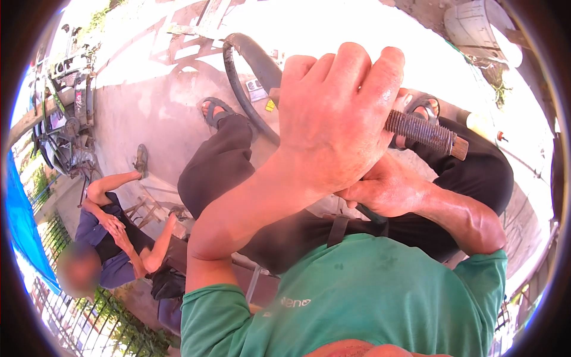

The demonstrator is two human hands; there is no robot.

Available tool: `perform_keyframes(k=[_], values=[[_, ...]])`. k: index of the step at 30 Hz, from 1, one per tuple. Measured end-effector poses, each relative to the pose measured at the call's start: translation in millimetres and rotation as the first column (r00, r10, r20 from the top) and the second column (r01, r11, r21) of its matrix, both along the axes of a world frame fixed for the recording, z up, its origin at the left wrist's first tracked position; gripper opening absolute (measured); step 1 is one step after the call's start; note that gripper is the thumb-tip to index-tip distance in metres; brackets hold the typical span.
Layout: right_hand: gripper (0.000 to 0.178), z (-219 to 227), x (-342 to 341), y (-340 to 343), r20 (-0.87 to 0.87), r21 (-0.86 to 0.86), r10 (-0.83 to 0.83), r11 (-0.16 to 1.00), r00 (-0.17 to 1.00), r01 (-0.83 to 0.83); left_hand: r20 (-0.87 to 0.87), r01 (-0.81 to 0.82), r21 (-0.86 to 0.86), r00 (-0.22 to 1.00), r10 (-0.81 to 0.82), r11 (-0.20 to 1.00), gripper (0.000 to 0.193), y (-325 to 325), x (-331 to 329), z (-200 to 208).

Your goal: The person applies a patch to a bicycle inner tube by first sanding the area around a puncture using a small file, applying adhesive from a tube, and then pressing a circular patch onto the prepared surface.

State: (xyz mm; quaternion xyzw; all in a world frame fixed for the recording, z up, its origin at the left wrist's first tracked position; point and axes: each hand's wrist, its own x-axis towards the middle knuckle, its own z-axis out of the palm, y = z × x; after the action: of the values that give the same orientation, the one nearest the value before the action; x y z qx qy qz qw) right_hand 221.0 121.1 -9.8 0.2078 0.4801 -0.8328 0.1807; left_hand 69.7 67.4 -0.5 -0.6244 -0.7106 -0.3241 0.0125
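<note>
My left hand (336, 113) is a closed fist, raised in front of my lap. A thick, rusty threaded rod (422, 132) with a square end sticks out of the fist on the right. Just below it, my right hand (389, 189) is closed, with its fingers partly hidden under the left wrist. What the right hand grips cannot be made out. A black rubber tube or tyre (238, 89) curves up from behind my left fist, and its lower part is hidden by my hands and legs.
A person (113, 238) sits at the left with hands together. Bicycle parts (71, 113) stand at the far left. A white bucket (476, 30) lies at the far right. Between my sandalled feet, a small yellow piece (270, 105) and a pale packet (256, 90) lie on the concrete.
</note>
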Motion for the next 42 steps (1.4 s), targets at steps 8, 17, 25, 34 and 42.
perform_keyframes(k=[8, 17, 25, 34, 42], values=[[0.050, -3, 7, -3, 0.058, -0.230, -0.094, 0.968, 0.994, 0.104, -0.126, -0.037, 0.060, 0.991, 0.045, 0.998, 0.029, 12, -13, -30], [0.054, -6, 12, -2, 0.037, -0.253, -0.109, 0.961, 0.993, 0.114, 0.025, -0.062, -0.118, 0.998, 0.066, 0.991, 0.037, 6, -31, -22], [0.058, -11, 19, 2, -0.021, -0.301, -0.105, 0.949, 0.994, 0.094, 0.281, -0.077, -0.337, 0.943, 0.179, 0.938, 0.031, 7, -30, -9], [0.056, -16, 38, 12, -0.093, -0.315, -0.116, 0.946, 0.989, 0.082, 0.424, -0.061, -0.419, 0.869, 0.254, 0.906, 0.024, 13, -28, -1], [0.053, -18, 55, 24, -0.166, -0.297, -0.131, 0.952, 0.977, 0.077, 0.482, 0.024, -0.429, 0.851, 0.207, 0.903, 0.024, 25, -13, -7]])
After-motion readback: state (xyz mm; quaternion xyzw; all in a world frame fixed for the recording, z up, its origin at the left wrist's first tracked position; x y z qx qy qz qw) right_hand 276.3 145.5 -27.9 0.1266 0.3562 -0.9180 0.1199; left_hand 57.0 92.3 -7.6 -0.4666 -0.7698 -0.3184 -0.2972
